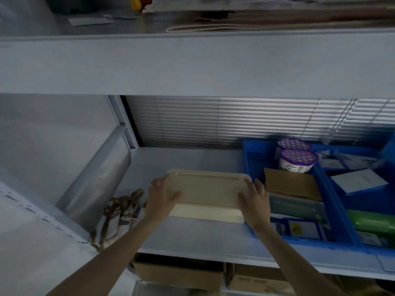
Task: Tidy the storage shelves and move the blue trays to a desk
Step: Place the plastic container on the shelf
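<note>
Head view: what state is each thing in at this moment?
Beige board: held at both ends, over the middle shelf.
Left hand: grips the board's left end.
Right hand: grips the board's right end.
Blue trays: on the shelf, filled.
Purple-lidded tubs: upright, lids on, inside one tray.
Blinds: closed.
</note>
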### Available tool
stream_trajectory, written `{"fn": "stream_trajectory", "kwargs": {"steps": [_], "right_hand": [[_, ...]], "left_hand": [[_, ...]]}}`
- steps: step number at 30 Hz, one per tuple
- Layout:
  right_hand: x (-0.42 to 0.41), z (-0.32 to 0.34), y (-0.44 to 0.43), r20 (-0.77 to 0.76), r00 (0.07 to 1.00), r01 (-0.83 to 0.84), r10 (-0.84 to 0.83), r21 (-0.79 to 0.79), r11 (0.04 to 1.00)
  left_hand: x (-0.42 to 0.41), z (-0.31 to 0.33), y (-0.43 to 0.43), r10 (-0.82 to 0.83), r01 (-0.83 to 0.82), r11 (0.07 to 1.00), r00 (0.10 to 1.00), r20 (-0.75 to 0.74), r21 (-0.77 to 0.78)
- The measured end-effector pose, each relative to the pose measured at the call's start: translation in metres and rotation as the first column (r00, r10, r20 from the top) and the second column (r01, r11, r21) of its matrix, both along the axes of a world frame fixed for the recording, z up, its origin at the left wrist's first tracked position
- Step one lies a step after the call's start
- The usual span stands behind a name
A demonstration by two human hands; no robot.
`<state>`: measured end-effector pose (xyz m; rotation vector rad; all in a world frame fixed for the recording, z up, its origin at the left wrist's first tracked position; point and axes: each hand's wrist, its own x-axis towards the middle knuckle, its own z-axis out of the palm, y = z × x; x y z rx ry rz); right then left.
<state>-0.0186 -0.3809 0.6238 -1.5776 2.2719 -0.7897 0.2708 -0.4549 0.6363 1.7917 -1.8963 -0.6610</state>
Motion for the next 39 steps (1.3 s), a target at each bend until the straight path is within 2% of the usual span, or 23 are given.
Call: {"fn": "stream_trajectory", "kwargs": {"steps": [2, 3, 5, 10, 16, 27, 31, 34, 37, 39], "right_hand": [[0.007, -0.009, 0.014, -0.282, 0.944, -0.176, 0.171, 0.006, 0.984], [0.011, -0.013, 0.020, -0.330, 0.915, -0.233, 0.233, 0.040, 0.972], [0.013, -0.022, 0.021, -0.341, 0.902, -0.248, 0.266, 0.095, 0.964], [0.007, -0.015, -0.018, -0.333, 0.913, -0.196, 0.236, 0.150, 0.969], [-0.008, -0.008, -0.080, -0.321, 0.922, -0.170, 0.218, 0.170, 0.971], [-0.029, -0.016, -0.169, -0.364, 0.913, -0.134, 0.185, 0.160, 0.978], [-0.033, -0.022, -0.179, -0.376, 0.909, -0.122, 0.179, 0.170, 0.978], [-0.030, -0.018, -0.175, -0.385, 0.905, -0.103, 0.182, 0.218, 0.971], [-0.024, -0.003, -0.144, -0.379, 0.917, -0.086, 0.124, 0.115, 0.990], [-0.020, 0.014, -0.111, -0.293, 0.952, -0.069, 0.087, 0.074, 0.995]], "left_hand": [[0.001, -0.013, 0.010, -0.195, 0.249, 0.954, 0.939, 0.283, -0.166], [0.001, -0.019, 0.014, -0.270, 0.352, 0.921, 0.885, 0.379, -0.165], [0.001, -0.026, 0.014, -0.319, 0.419, 0.899, 0.826, 0.465, -0.129], [-0.012, -0.019, -0.026, -0.339, 0.407, 0.913, 0.796, 0.501, -0.029], [-0.035, -0.017, -0.084, -0.307, 0.423, 0.901, 0.778, 0.548, -0.097], [-0.066, -0.017, -0.177, -0.318, 0.404, 0.914, 0.763, 0.563, -0.031], [-0.073, -0.023, -0.190, -0.298, 0.400, 0.916, 0.739, 0.605, -0.038], [-0.071, -0.021, -0.182, -0.312, 0.393, 0.919, 0.693, 0.650, 0.022], [-0.072, -0.011, -0.158, -0.287, 0.361, 0.933, 0.745, 0.602, -0.002], [-0.081, 0.002, -0.127, -0.350, 0.441, 0.896, 0.774, 0.527, -0.053]]}}
